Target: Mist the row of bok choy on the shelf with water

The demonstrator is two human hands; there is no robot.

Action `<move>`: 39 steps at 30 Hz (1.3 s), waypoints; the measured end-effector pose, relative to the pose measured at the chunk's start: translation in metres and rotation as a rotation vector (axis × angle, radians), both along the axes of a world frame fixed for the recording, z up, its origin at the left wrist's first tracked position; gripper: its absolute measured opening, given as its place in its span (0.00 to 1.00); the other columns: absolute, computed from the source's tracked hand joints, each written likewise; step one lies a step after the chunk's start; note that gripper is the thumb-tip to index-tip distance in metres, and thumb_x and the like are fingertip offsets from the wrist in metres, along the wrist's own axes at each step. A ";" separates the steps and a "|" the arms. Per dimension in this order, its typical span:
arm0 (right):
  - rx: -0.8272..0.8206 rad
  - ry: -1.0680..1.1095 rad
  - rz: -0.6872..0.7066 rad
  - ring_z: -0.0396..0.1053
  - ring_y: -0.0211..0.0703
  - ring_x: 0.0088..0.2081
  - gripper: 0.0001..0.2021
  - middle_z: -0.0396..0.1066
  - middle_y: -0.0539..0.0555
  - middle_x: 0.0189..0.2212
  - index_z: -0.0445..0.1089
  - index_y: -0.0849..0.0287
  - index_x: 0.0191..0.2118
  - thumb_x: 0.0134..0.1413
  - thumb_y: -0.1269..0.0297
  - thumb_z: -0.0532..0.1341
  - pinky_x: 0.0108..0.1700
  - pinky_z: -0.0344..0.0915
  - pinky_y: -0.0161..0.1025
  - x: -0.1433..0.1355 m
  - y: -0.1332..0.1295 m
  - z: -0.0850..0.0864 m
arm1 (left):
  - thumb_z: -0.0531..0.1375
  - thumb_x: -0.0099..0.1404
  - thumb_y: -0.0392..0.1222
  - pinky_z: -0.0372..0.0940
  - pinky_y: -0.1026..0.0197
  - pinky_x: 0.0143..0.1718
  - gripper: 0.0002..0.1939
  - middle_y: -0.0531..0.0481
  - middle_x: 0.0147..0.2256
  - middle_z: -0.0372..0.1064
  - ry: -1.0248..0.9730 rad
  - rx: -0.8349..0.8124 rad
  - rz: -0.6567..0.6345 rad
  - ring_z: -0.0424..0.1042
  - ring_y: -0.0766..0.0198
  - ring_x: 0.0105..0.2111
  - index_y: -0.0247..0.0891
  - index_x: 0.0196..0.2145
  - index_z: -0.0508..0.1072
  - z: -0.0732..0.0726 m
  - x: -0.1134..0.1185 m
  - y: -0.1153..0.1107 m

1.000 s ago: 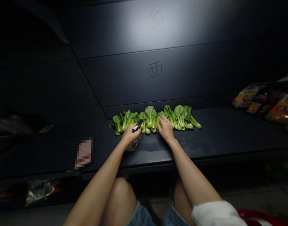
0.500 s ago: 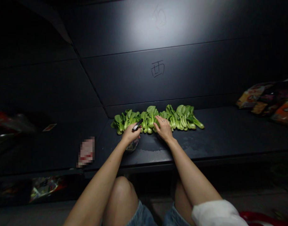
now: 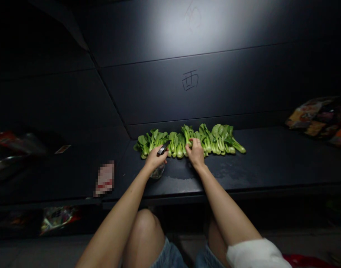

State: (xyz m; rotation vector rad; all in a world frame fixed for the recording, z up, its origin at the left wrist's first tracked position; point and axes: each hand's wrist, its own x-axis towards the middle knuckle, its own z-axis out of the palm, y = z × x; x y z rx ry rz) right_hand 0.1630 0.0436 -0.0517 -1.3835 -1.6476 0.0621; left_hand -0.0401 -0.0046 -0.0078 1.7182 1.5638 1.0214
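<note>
A row of green bok choy (image 3: 220,139) lies across the dark shelf, leaves to the back and pale stems to the front. My left hand (image 3: 155,158) is closed around a spray bottle with a black head (image 3: 163,148); its clear body (image 3: 158,172) shows below my fingers, the rest hidden by my hand. To the right, my right hand (image 3: 196,154) grips one bok choy (image 3: 187,134) by its stem, near the middle of the row. That head sits slightly above its neighbours, and my fingers partly hide it.
Wet patches mark the dark shelf (image 3: 176,186) in front of the greens. A blurred pink piece (image 3: 105,178) and a small card (image 3: 63,149) lie left. Colourful packets (image 3: 315,115) stand at the right; another packet (image 3: 58,219) is below left. A dark back panel (image 3: 148,93) rises behind.
My right hand's fingers, stretched out over the row before, have closed on a bok choy stem. My left hand keeps the spray bottle in nearly the same place. The view has shifted slightly.
</note>
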 end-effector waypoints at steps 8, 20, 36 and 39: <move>-0.130 -0.101 -0.200 0.68 0.54 0.43 0.18 0.71 0.64 0.40 0.70 0.61 0.53 0.59 0.66 0.54 0.44 0.66 0.46 0.009 -0.007 0.006 | 0.58 0.57 0.42 0.64 0.65 0.25 0.09 0.57 0.17 0.68 0.028 0.019 0.013 0.73 0.62 0.19 0.38 0.36 0.73 0.005 0.009 -0.001; 0.013 -0.591 0.272 0.57 0.60 0.63 0.26 0.67 0.63 0.58 0.69 0.57 0.58 0.52 0.59 0.66 0.66 0.44 0.62 -0.007 -0.021 0.006 | 0.57 0.57 0.42 0.63 0.64 0.26 0.06 0.56 0.18 0.68 0.161 0.015 0.054 0.71 0.63 0.18 0.40 0.32 0.72 0.014 0.011 -0.007; 0.065 -0.173 0.091 0.73 0.51 0.45 0.14 0.78 0.61 0.40 0.72 0.60 0.49 0.65 0.60 0.55 0.61 0.58 0.52 -0.016 -0.013 0.003 | 0.59 0.58 0.44 0.63 0.65 0.24 0.09 0.53 0.26 0.75 0.135 0.039 0.018 0.73 0.64 0.19 0.39 0.36 0.73 0.007 0.008 -0.001; 0.092 0.079 0.052 0.73 0.50 0.45 0.17 0.77 0.62 0.43 0.72 0.60 0.49 0.65 0.56 0.53 0.51 0.66 0.45 -0.018 -0.013 0.005 | 0.58 0.58 0.44 0.63 0.64 0.25 0.09 0.54 0.25 0.74 0.135 0.040 0.023 0.73 0.64 0.19 0.40 0.36 0.73 0.005 0.008 0.001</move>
